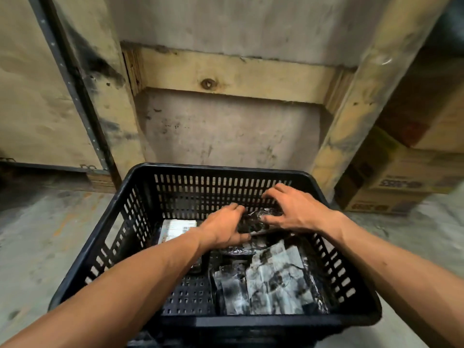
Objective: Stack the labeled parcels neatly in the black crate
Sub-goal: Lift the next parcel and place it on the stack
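Observation:
The black crate (140, 204) with slotted walls stands on the floor in front of me. Both my hands reach inside it. My left hand (223, 228) and my right hand (292, 209) press on a black plastic-wrapped parcel (256, 221) at the far middle of the crate, fingers curled around its edges. A parcel with a white printed label (175, 228) lies at the far left. Near the front right lies a black parcel with a large crumpled label (273, 277). A smaller wrapped parcel (232, 287) sits beside it.
A concrete wall and a wooden frame (226, 76) rise just behind the crate. Stacked cardboard boxes (396, 177) stand at the right. A metal strip and a board (75, 91) lean at the left. Bare concrete floor (45, 234) surrounds the crate.

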Demonstrator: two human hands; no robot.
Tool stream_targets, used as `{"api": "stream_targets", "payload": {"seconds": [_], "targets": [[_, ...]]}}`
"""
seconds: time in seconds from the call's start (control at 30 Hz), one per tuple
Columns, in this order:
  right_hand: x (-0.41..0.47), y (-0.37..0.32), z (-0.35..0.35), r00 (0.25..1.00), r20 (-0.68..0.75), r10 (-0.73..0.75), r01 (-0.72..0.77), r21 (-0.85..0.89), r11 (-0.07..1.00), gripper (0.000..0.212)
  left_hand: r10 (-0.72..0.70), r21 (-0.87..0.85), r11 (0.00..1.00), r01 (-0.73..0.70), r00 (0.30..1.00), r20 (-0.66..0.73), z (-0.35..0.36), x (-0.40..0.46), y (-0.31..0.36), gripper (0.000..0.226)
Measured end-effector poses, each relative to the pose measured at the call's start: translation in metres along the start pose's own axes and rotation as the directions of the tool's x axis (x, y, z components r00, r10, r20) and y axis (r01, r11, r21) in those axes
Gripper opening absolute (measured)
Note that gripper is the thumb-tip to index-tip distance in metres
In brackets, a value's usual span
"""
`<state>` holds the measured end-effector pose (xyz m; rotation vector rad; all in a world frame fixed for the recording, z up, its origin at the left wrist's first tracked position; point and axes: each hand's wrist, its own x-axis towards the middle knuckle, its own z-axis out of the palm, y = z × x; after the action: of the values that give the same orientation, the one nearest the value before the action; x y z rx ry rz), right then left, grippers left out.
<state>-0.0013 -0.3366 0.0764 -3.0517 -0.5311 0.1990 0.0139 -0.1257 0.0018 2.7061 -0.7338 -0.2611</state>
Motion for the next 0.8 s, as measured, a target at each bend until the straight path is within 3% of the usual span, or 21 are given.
{"api": "stream_targets", "payload": {"seconds": [0.4,0.53,0.67,0.8], "targets": [[0.011,0.048,0.011,0.989,0.148,-0.007,0.025,-0.115,0.993,0.058,0.053,-0.347,0.935,-0.068,0.997,-0.054,0.01,0.029,0.027,0.063],[0.009,0.046,0.011,0.999,0.048,-0.021,0.022,-0.032,0.999,0.052,0.073,-0.454,0.879,-0.145,0.982,-0.172,0.005,0.024,0.018,0.048],[0.004,0.05,0.007,0.996,-0.038,-0.079,0.085,0.178,0.98,0.04,0.087,-0.507,0.831,-0.23,0.953,-0.29,-0.01,0.016,0.005,0.021],[0.001,0.055,0.004,0.991,-0.066,-0.115,0.13,0.335,0.933,0.055,0.009,-0.589,0.775,-0.23,0.936,-0.352,-0.033,0.004,-0.01,0.011]]}}
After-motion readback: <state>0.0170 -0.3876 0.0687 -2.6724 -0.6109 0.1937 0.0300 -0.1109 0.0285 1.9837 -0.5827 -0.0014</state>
